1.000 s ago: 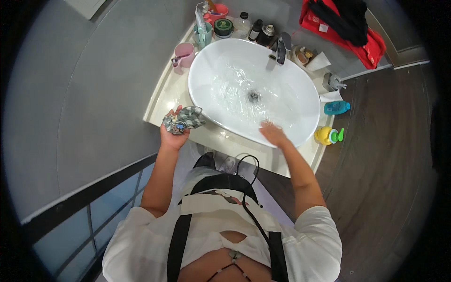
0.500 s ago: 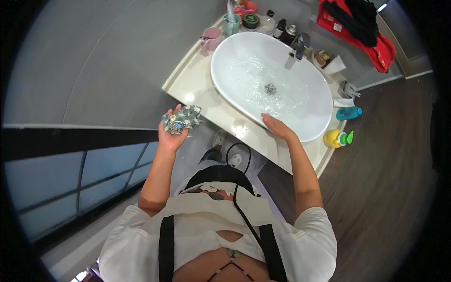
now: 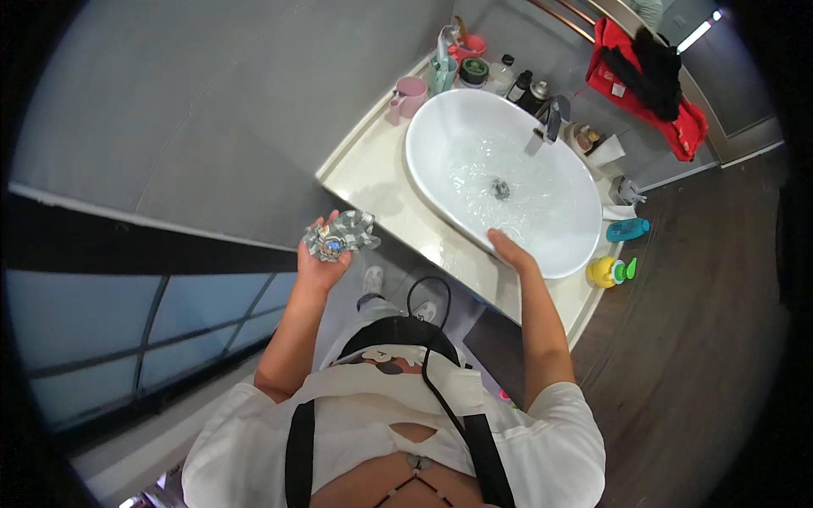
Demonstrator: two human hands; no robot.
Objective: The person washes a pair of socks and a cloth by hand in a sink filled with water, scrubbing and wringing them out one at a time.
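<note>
On my upturned left hand (image 3: pixel 318 269) lies a crumpled bundle of grey and white checked fabric (image 3: pixel 349 234) with a small blue detail on it. My fingers curl round its underside, left of the counter's front edge. My right hand (image 3: pixel 514 252) is at the near rim of the white oval washbasin (image 3: pixel 457 103), fingers stretched out over the rim and holding nothing. Rippling clear water is in the basin, above a metal drain (image 3: pixel 500 188). A dark tap (image 3: pixel 555 120) stands at the far right of the basin.
On the pale counter (image 3: pixel 362 175), a pink mug (image 3: pixel 410 95), a green jar (image 3: pixel 473 71) and several bottles line the back. A blue bottle (image 3: pixel 627 229) and a yellow pump bottle (image 3: pixel 607 272) stand at the right. A red cloth (image 3: pixel 610 80) hangs on the wall.
The basin and counter sit lower and slightly further right in the picture. Both hands keep nearly the same pose, the left still holding the checked bundle, the right still at the rim.
</note>
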